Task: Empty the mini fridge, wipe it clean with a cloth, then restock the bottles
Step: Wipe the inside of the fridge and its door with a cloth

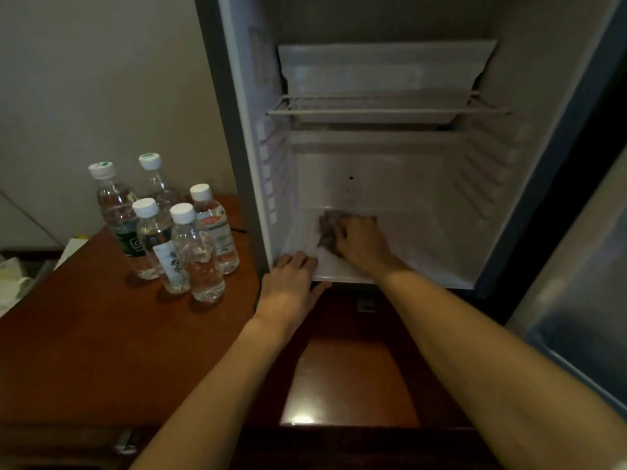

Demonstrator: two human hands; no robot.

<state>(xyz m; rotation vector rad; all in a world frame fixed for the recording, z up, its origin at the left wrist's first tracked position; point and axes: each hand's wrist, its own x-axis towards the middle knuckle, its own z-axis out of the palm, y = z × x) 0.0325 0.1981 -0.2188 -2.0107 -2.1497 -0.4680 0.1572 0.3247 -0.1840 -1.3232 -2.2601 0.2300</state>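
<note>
- The mini fridge (390, 157) stands open on the reddish-brown wooden surface (101, 351); its door (583, 300) swings out at the right edge of the view; its white interior holds no bottles
- Inside, a white wire shelf (386, 108) sits in the upper part, below a white plastic compartment (383, 62); ribbed rails line both side walls
- The right hand (363, 240) reaches into the fridge and rests on its floor, fingers curled over a grey-brown cloth (329, 228) and grasping it; the cloth lies bunched on the floor, toward the back and left of centre
- The left hand (291, 283) rests at the front left corner of the fridge; its fingers lie fairly straight over the lower front lip, thumb below the edge; it grasps nothing
- Five clear water bottles (169, 225) with white caps stand upright in a tight cluster on the surface, just left of the fridge; the tallest, at the back left, carries a dark green label; one at the right carries a red and white label
- At the far left edge, some pale paper or packaging (13, 279) lies on the surface, too blurred to tell what it is
- A plain beige wall (101, 79) rises behind the bottles
</note>
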